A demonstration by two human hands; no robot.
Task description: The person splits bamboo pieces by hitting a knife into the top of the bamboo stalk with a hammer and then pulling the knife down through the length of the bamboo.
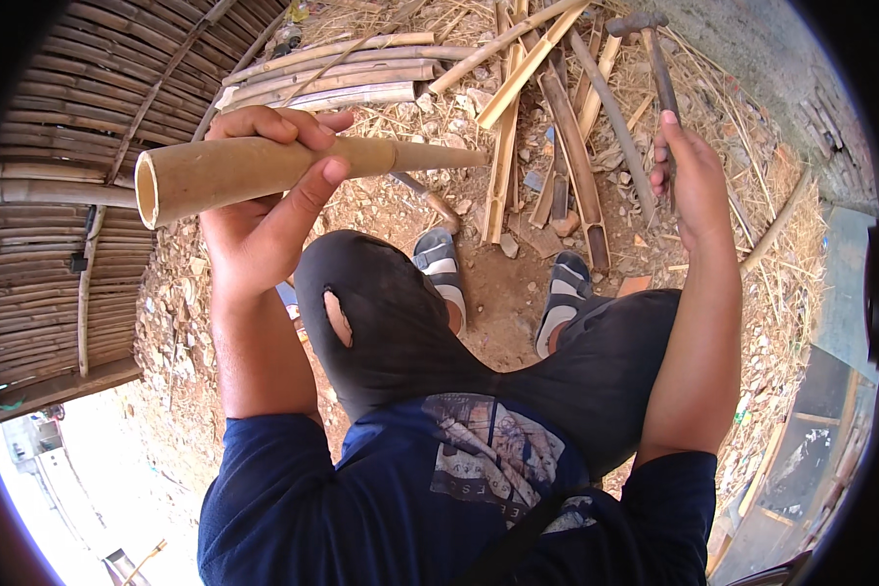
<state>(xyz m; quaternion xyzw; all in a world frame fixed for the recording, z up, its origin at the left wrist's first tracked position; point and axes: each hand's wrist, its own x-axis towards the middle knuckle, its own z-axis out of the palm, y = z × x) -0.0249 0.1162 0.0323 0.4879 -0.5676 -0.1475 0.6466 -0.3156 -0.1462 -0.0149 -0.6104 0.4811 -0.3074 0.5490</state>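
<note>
Fingers of your left hand (259, 200) wrap the bamboo tube (264, 168) level w/ its hollow end clear, right hand (689, 176) grips the hammer (654, 54) handle, head up.

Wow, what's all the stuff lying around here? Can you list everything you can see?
bamboo tube: one, tan, hollow, held level in the left hand
hammer: one, dark head and handle, raised in the right hand
bamboo poles: several, pale tan, stacked on the ground beyond the tube
split bamboo strips: many, tan and brown, scattered on the ground ahead
bamboo wall: one, brown slats, on the left
chips and straw: many, pale, strewn over the dirt
sandals: two, grey, on the feet
trousers: one pair, black, torn at the left knee
shirt: one, dark blue with a print
left hand: gripping the tube
right hand: closed on the hammer handle
</note>
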